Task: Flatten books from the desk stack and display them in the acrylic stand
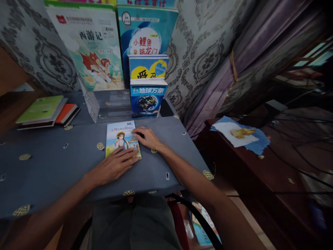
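A thin book (121, 133) with a drawn girl in a hat on its cover lies face up on the grey-blue tablecloth (78, 156). Across its lower part rests my left hand (116, 165), palm down with the fingers lying flat. My right hand (147, 137) touches the upper right edge of the book, its fingers slightly bent and apart, with nothing gripped. Just behind the book, a clear acrylic stand (114, 111) holds upright books, among them a blue one with a globe (147, 100) at the front.
Several books (43, 109) are stacked at the left. A dark phone (165, 108) lies right of the stand. Beyond the purple curtain (215, 90), a dark red surface (234, 152) bears a blue and white cloth (226, 130) and cables.
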The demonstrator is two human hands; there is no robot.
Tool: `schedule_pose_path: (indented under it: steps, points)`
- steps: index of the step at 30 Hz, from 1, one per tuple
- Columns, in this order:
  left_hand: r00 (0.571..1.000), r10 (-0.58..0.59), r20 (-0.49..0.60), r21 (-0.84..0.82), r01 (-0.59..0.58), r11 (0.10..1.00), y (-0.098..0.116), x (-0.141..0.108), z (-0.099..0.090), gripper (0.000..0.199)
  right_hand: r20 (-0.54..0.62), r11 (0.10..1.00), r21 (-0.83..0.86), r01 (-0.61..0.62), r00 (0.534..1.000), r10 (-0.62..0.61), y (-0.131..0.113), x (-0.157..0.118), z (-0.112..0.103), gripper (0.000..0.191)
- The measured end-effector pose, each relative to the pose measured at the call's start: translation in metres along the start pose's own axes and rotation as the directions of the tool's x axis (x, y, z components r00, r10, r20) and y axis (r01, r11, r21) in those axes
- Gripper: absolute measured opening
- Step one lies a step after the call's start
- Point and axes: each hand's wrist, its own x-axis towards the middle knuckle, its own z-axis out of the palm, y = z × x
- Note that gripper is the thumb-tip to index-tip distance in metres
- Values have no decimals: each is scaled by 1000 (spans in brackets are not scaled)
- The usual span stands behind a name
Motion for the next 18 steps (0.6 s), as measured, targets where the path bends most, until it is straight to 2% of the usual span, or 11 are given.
schedule_pose_path:
  steps: [7, 18]
  points:
    - [999, 5, -46, 34, -4, 999, 2, -28, -10, 42, -11, 1000, 0, -10, 1000, 10, -2, -2, 0, 24]
    - [993, -98, -70, -102, 91, 991, -9, -74, -32, 43, -1, 999, -19, -29, 1000, 29, -5, -4, 2, 24]
